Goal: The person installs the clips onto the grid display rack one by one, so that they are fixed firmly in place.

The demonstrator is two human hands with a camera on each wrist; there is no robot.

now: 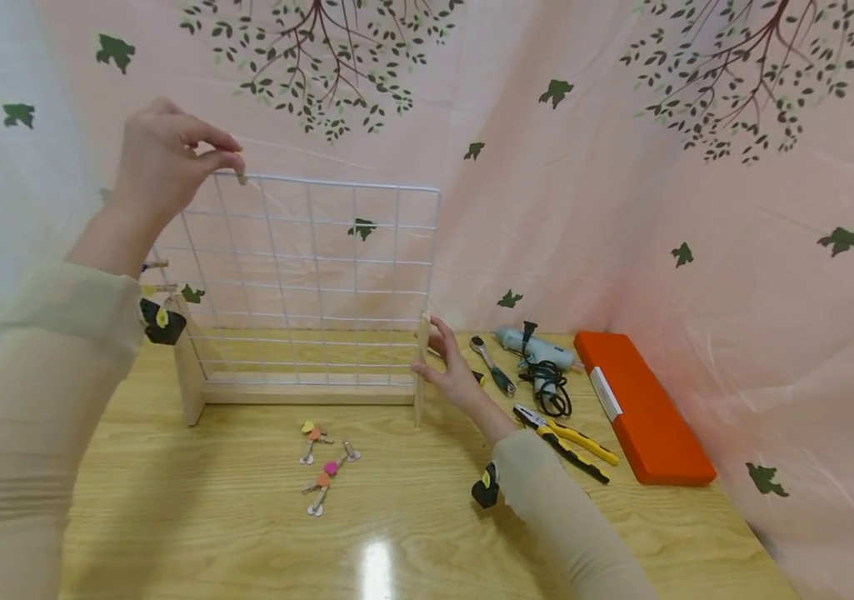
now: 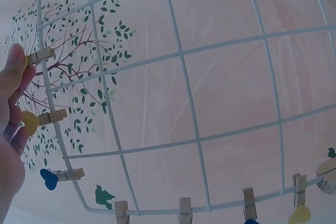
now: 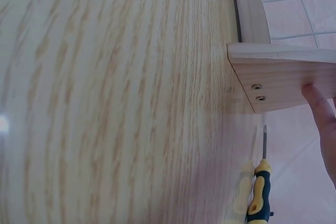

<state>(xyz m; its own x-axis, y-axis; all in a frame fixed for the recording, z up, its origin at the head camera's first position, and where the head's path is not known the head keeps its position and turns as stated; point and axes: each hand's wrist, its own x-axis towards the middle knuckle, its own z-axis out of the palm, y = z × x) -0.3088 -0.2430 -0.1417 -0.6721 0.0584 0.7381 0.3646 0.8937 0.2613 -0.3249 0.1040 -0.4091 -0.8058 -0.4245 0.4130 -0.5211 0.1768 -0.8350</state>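
A white wire grid rack (image 1: pixel 310 181) stands upright in a wooden base (image 1: pixel 307 393). At the top wire, near its left corner, my left hand (image 1: pixel 164 158) pinches a small wooden clothespin (image 2: pixel 41 56) by its handle end. Beside those fingers, a clothespin with a yellow heart (image 2: pixel 30 123) and another with a blue heart (image 2: pixel 50 179) are clipped to the same wire. My right hand (image 1: pixel 451 367) holds the base's right end board (image 1: pixel 422 375), with the thumb at the front and some fingers hidden behind. Several more clothespins (image 2: pixel 185 211) line the adjoining side wire.
Loose clothespins with coloured hearts (image 1: pixel 330 468) lie on the table before the rack. Right of it are pliers (image 1: pixel 565 440), a ratchet wrench (image 1: pixel 492 367), a glue gun (image 1: pixel 539 350) with coiled cord and an orange case (image 1: pixel 647 408). A screwdriver (image 3: pixel 260 192) lies behind the end board.
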